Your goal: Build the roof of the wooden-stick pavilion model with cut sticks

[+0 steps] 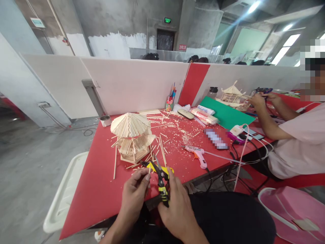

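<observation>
Near the table's front edge, my left hand (135,188) pinches a short wooden stick (149,169) between thumb and fingertips. Just to its right, my right hand (177,201) is wrapped around the black and yellow handles of cutting pliers (162,181), whose jaws point away from me. The stick is beside the jaws; whether they touch I cannot tell. Behind my hands stands a small pavilion model (132,139) built of wooden sticks, with a tiered roof. A yellow tool (151,166), partly hidden, lies behind the pliers.
Loose sticks (162,149) and chips litter the red table (96,189). A pink glue gun (198,154) with a cord lies to the right. Farther back are a pen cup (169,104) and green board (225,112). A co-worker (286,132) sits at the right.
</observation>
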Available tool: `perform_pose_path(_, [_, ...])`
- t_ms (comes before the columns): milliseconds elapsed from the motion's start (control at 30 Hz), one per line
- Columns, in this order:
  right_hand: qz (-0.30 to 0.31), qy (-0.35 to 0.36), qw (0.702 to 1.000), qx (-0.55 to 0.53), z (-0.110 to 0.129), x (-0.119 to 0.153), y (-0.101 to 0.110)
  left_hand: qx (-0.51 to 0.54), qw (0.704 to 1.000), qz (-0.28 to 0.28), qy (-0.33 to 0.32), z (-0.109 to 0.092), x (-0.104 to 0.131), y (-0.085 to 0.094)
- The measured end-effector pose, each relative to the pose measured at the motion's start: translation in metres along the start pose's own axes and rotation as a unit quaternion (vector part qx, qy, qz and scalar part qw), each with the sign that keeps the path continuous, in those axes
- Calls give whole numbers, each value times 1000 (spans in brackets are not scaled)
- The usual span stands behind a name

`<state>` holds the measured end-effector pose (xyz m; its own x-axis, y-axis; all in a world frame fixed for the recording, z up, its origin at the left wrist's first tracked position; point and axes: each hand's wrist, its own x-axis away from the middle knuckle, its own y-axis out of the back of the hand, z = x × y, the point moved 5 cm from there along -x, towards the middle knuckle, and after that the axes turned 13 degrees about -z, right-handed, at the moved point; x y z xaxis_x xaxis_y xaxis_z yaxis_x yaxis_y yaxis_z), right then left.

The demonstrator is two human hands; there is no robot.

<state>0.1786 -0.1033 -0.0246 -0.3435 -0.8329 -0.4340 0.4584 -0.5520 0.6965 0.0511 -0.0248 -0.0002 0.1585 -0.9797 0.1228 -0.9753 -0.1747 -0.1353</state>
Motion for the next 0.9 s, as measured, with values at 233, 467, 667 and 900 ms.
perform_pose_path(233, [53, -71, 979, 186, -48, -56, 18, 113, 975, 82, 172, 5, 1, -10])
perform_pose_path(467, [1, 65, 980, 185, -32, -90, 19, 126, 971, 77, 189, 10, 0, -8])
perform_pose_path(667, [86, 197, 965, 153, 20, -75, -30, 126, 971, 78, 188, 9, -1, -6])
perform_pose_path(900, [56, 185, 971, 138, 6, -57, -29, 106, 979, 40, 171, -4, -3, 13])
